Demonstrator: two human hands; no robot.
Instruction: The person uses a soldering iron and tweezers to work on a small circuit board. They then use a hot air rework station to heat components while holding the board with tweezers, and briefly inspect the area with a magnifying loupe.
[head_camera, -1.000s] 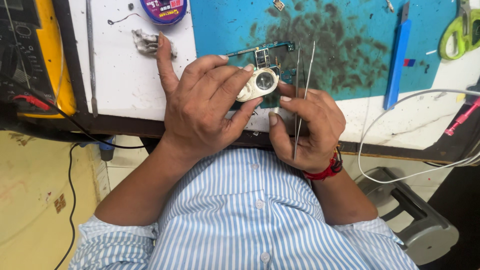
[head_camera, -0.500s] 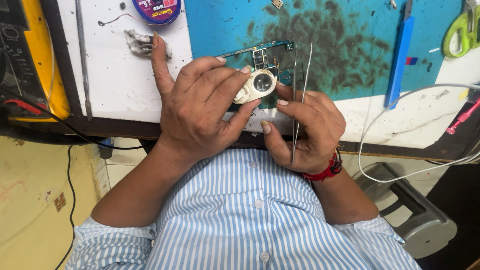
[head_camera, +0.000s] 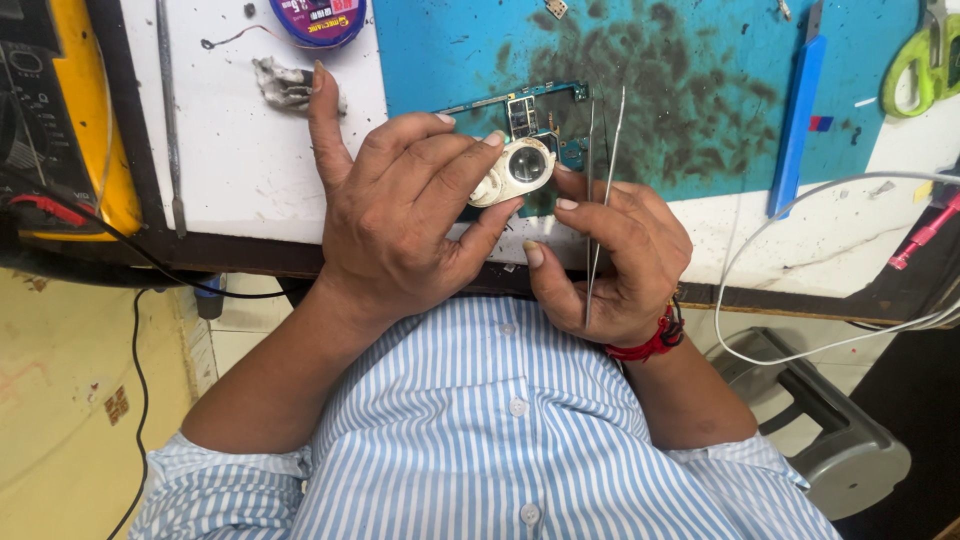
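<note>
Head view: left hand (head_camera: 400, 215) grip pinches loupe (head_camera: 515, 172) over circuit board (head_camera: 530, 110); right hand (head_camera: 620, 260) clasps tweezers (head_camera: 598, 190).

A blue plastic tool (head_camera: 797, 110) and green scissors (head_camera: 920, 60) lie on the stained teal mat (head_camera: 700, 90).

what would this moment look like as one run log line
left hand: holds small white round magnifier loupe | right hand: holds thin metal tweezers | under loupe: green circuit board on blue mat
</note>
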